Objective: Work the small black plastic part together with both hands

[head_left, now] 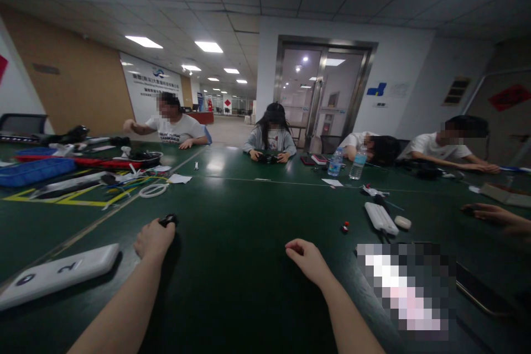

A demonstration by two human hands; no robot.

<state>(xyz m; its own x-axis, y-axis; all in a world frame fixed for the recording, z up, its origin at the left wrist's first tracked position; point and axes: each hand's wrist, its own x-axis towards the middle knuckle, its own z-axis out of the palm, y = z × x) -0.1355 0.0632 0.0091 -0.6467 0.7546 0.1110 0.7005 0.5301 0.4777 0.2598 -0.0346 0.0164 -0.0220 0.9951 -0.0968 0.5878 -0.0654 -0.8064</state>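
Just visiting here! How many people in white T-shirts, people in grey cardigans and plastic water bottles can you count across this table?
People in white T-shirts: 3 (left, head-down, right)
Person in a grey cardigan: 1
Plastic water bottles: 2
Total: 6

From here I see a small black plastic object (169, 220) pinched in the left hand (154, 239), one end sticking out. It's too small and dark to make out detail.

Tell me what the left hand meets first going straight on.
Probably the white paper on the green table, ahead of the left hand, though the wide view leaves depth uncertain.
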